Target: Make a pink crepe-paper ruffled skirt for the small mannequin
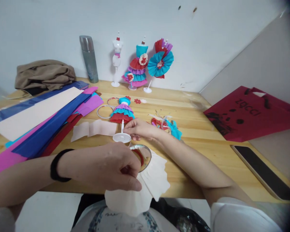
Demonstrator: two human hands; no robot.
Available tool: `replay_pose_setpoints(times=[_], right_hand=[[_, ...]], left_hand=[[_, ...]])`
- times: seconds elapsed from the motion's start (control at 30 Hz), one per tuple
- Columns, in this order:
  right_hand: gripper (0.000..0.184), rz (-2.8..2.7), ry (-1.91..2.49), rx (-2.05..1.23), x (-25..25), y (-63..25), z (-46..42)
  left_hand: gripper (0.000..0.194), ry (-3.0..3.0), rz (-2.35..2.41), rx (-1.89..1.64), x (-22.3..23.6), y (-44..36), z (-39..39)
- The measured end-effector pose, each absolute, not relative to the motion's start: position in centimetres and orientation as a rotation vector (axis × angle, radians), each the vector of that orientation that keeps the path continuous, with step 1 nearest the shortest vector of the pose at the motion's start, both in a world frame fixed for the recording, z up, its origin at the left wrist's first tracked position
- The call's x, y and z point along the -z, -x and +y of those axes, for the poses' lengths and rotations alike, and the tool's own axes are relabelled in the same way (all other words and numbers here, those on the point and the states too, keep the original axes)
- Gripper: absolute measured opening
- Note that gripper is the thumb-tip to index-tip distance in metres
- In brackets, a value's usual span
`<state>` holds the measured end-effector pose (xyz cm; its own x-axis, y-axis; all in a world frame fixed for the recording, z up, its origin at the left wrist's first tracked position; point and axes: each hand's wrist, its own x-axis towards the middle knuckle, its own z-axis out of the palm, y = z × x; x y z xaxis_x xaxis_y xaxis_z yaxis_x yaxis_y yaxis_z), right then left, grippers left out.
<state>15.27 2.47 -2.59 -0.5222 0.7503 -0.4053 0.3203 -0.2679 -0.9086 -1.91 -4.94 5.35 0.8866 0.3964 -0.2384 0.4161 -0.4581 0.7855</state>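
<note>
My left hand (111,167), with a black band at its wrist, is curled over cream pleated paper (132,204). Its thumb and fingers are closed at the paper, which fans out below them past the table edge. A roll of tape (148,158) is just right of those knuckles. Farther forward, the fingers of my right hand (140,128) are pinched at the white stem of a small dress form (122,111). That form wears a turquoise, purple and red ruffled paper dress. Its round white base (122,138) shows between my hands.
Coloured paper strips (48,129) cover the left side. Three dress forms (137,72) and a bottle (89,61) stand along the wall. Paper scraps (172,127) lie beyond my right forearm. A phone (263,170) and a red bag (251,112) are at the right.
</note>
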Motion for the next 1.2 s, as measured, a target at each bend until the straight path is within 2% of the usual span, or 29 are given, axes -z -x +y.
replay_pose_setpoints(times=[0.27,0.43,0.5,0.67,1.0,1.2], right_hand=[[0.019,-1.87,1.245,-1.985,2.1,-15.6,2.2],[0.021,-2.078,1.258,-1.759,1.1,-16.5,2.1],[0.025,-2.118,1.087,-1.707,0.5,-17.1,2.2],[0.044,-2.201,0.442,-1.892,-0.5,-18.6,2.6],[0.04,-2.339,0.295,-2.037,0.4,-18.4,2.2],[0.037,-2.362,0.141,-1.929,-0.7,-19.4,2.7]], left_hand=[[0.031,-2.057,0.54,0.091,-6.1,2.7,-5.2],[0.035,-2.023,0.515,0.054,-6.3,3.0,-4.5],[0.034,-2.007,0.529,0.032,-6.3,3.1,-3.8],[0.031,-1.971,0.569,-0.055,-6.4,3.6,-1.7],[0.026,-1.829,0.627,-0.092,-6.8,4.4,-0.7],[0.023,-1.96,0.676,-0.037,-7.6,5.1,-0.5]])
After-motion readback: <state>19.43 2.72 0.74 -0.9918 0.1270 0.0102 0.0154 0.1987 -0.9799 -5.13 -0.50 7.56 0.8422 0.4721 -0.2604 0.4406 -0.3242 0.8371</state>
